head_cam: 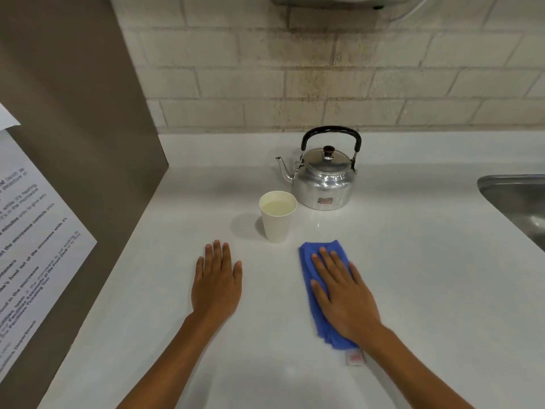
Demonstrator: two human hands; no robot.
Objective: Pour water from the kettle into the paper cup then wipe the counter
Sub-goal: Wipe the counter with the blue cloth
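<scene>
A shiny metal kettle (323, 178) with a black handle stands upright near the back of the white counter (413, 276), spout pointing left. Just in front of it to the left stands a white paper cup (277, 216) holding water. My right hand (343, 293) lies flat, palm down, on a folded blue cloth (308, 261) that rests on the counter right of the cup. My left hand (216, 281) lies flat on the bare counter left of the cloth, fingers together, holding nothing.
A steel sink (519, 202) opens at the right edge. A brown side panel (73, 143) with a printed paper notice (26, 246) bounds the counter on the left. A tiled wall (324, 69) runs along the back.
</scene>
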